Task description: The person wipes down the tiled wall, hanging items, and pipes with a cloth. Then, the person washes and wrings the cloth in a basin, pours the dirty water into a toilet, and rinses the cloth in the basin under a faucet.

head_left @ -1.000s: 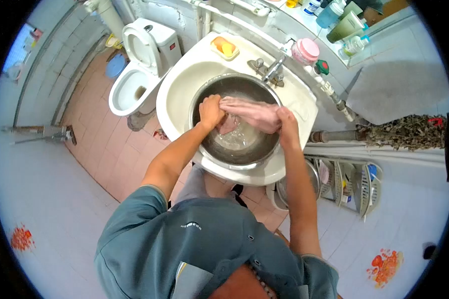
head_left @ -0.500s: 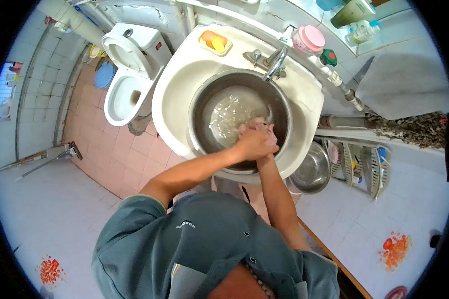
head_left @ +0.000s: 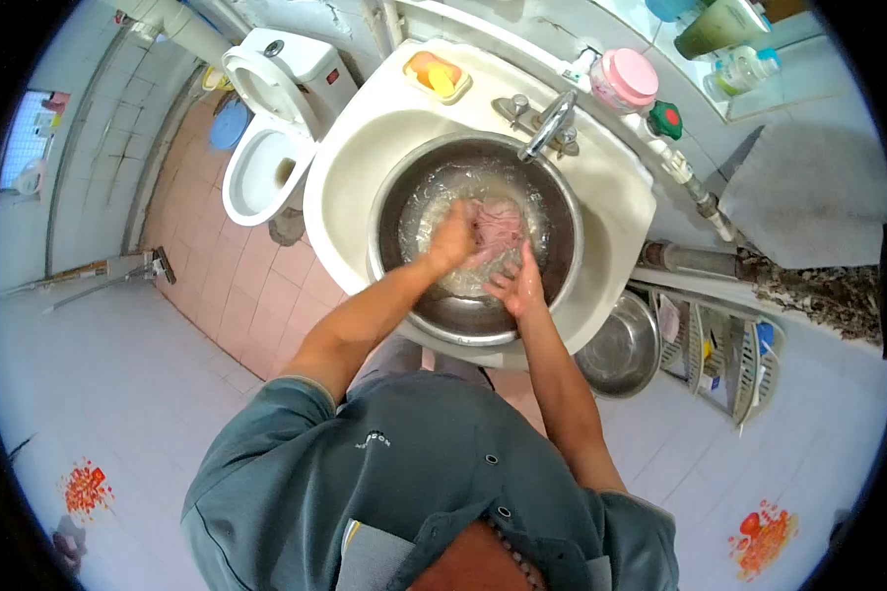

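Observation:
A wet pink cloth (head_left: 500, 229) lies bunched in the water of a large steel basin (head_left: 572, 246), which stands in the white sink (head_left: 337, 187). My left hand (head_left: 451, 238) has its fingers curled round the cloth's left side; the fingertips are partly hidden. Below and right of the cloth, my right hand (head_left: 519, 284) is open, palm turned toward it, fingers apart. That hand holds nothing. Ripples surround the cloth. The metal faucet (head_left: 550, 126) reaches over the basin's back rim.
A soap dish (head_left: 455, 97) with orange and yellow pieces sits at the sink's back left. Behind the faucet stands a pink-lidded jar (head_left: 625, 79). A toilet (head_left: 256, 177) is to the left. Another steel basin (head_left: 621, 345) and a plastic rack (head_left: 719, 345) are at the right.
My hands were together, squeezing the bunched cloth at the basin's right side. Now they are apart, and the cloth is spread looser in the water, nearer the middle.

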`<control>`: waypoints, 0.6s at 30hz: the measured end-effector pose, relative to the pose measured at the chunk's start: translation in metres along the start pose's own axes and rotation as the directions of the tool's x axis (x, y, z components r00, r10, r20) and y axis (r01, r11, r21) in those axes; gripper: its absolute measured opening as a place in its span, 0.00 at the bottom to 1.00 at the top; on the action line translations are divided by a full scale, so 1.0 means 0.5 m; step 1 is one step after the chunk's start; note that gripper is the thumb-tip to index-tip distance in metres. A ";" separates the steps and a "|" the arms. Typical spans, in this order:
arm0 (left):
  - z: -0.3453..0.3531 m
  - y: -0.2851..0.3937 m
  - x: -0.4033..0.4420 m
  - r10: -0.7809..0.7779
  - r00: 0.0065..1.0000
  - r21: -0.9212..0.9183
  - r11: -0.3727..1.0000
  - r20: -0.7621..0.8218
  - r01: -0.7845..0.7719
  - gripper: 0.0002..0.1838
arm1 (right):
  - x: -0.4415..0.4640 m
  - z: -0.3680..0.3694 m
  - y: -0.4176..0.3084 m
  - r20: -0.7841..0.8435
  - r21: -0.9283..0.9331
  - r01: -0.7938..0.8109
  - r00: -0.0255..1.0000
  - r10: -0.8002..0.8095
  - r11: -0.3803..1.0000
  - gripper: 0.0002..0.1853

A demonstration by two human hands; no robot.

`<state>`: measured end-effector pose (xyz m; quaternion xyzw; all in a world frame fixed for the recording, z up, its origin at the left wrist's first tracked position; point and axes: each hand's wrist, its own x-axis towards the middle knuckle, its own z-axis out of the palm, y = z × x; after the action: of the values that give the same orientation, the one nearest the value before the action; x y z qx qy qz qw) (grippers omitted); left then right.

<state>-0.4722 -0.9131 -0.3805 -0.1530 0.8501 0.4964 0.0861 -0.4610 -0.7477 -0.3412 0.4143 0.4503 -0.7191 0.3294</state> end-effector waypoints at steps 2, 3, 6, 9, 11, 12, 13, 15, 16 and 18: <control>-0.023 0.156 -0.100 -0.001 0.967 -0.260 0.963 0.256 0.069 0.29 | 0.055 -0.022 0.006 0.266 0.139 -0.035 0.964 -0.003 0.990 0.43; 0.018 0.149 -0.114 0.263 0.934 -0.182 0.958 0.242 -0.223 0.24 | 0.080 -0.030 0.003 0.500 0.267 -0.107 0.865 -0.042 0.958 0.40; 0.053 0.201 -0.186 0.346 0.928 -0.094 0.937 0.135 -0.336 0.15 | 0.100 -0.012 -0.021 0.595 0.315 -0.077 0.793 -0.134 0.946 0.33; 0.058 0.125 -0.122 0.120 0.991 0.035 0.992 0.063 -0.122 0.14 | 0.171 -0.009 0.030 0.486 0.235 0.035 0.861 -0.149 0.971 0.29; 0.032 0.061 -0.025 -0.014 0.992 0.145 0.989 -0.122 0.032 0.13 | 0.140 0.026 0.026 0.440 0.042 0.229 0.870 -0.224 0.972 0.27; 0.008 0.032 -0.010 -0.085 0.982 0.185 0.976 -0.168 0.116 0.12 | 0.064 0.050 0.005 0.399 0.035 0.219 0.891 -0.215 0.975 0.26; -0.010 0.015 -0.005 -0.031 0.973 0.249 0.964 -0.227 0.089 0.12 | 0.025 0.064 -0.014 0.364 0.038 0.221 0.905 -0.219 0.975 0.26; -0.019 -0.046 0.010 0.044 0.977 0.271 0.962 -0.207 0.014 0.14 | 0.021 0.035 -0.031 0.231 0.016 0.152 0.961 -0.152 0.988 0.31; -0.034 -0.023 -0.005 0.002 0.981 0.272 0.961 -0.192 0.051 0.16 | -0.012 0.043 -0.050 0.063 -0.035 0.064 0.996 -0.062 0.997 0.35; -0.043 0.026 -0.016 -0.184 0.983 0.097 0.979 0.021 0.181 0.30 | -0.031 0.036 -0.051 0.004 -0.042 -0.084 0.996 0.084 0.996 0.45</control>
<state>-0.4692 -0.9242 -0.3569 -0.2187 0.8537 0.4478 0.1512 -0.4812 -0.7528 -0.3132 0.4239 0.4464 -0.6963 0.3691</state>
